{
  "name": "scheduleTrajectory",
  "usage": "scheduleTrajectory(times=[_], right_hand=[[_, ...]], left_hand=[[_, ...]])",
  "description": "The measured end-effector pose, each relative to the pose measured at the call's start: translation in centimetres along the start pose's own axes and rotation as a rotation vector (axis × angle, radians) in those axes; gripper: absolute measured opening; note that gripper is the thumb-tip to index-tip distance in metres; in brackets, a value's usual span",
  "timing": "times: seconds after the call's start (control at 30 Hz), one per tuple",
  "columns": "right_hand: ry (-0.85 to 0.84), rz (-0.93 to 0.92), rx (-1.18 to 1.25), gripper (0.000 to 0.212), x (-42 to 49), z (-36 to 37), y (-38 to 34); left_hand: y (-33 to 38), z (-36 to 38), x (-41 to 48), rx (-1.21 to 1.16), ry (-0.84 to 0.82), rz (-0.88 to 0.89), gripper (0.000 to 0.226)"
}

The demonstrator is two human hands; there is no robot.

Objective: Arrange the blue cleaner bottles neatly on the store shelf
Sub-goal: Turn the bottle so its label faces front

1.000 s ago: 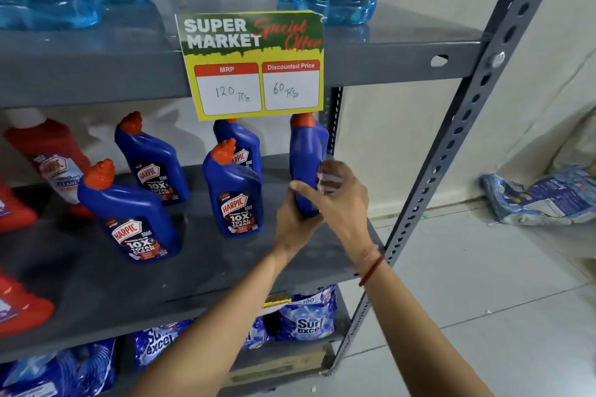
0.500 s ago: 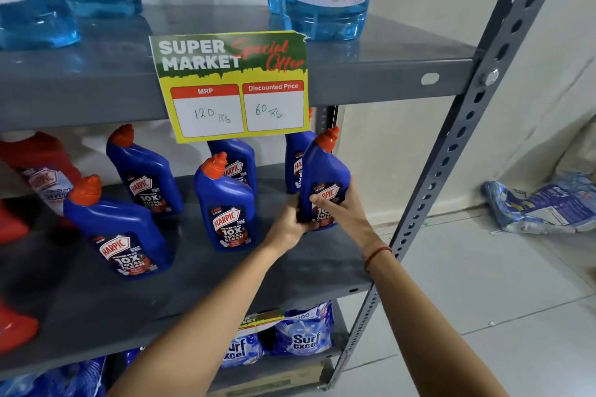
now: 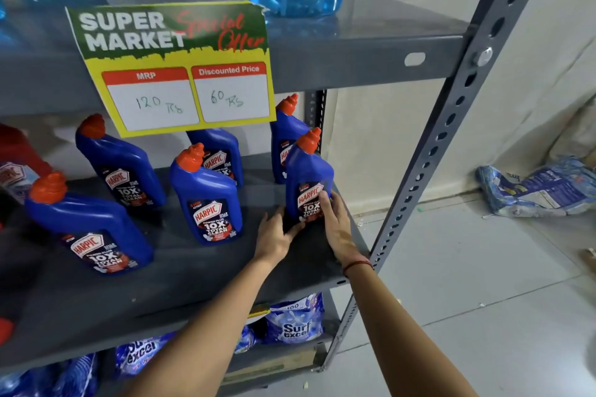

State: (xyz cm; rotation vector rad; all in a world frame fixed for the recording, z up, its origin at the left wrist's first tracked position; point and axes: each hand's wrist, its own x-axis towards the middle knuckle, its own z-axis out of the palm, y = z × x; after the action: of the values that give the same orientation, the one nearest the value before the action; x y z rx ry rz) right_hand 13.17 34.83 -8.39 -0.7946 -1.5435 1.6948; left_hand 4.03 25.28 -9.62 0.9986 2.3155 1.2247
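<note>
Fingers (image 3: 324,203) of the right hand (image 3: 337,229) press the label of the rightmost blue plastic Harpic bottle with the orange cap (image 3: 308,177); left hand (image 3: 274,237) cups its base. It's upright on the grey metal shelf (image 3: 180,271). Placing step; next, let go cleanly.

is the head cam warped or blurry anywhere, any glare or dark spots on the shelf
Head view: wide-angle bend bows the shelf upright; labels on the held bottle and price sign read sharp; left-edge red bottles go soft; the middle shelf sits in shadow; no strong glare.
</note>
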Motion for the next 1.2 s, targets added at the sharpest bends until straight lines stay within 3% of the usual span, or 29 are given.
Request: scheduleTrajectory(times=[0.33, 1.07, 1.2], right_hand=[[0.038, -0.015, -0.129, 0.046, -6.0, -1.1, 0.6], [0.036, -0.002, -0.069, 0.046, -9.9, -1.8, 0.7], [0.122, -0.025, -0.125, 0.041, -10.9, -1.3, 0.4]], left_hand=[[-0.4, -0.2, -4.4, 0.059, -0.042, 0.046, 0.045], [-0.9, -0.4, -8.0, -0.011, -0.036, 0.138, 0.043], [-0.7, -0.9, -8.1, -0.067, -0.078, 0.136, 0.046]])
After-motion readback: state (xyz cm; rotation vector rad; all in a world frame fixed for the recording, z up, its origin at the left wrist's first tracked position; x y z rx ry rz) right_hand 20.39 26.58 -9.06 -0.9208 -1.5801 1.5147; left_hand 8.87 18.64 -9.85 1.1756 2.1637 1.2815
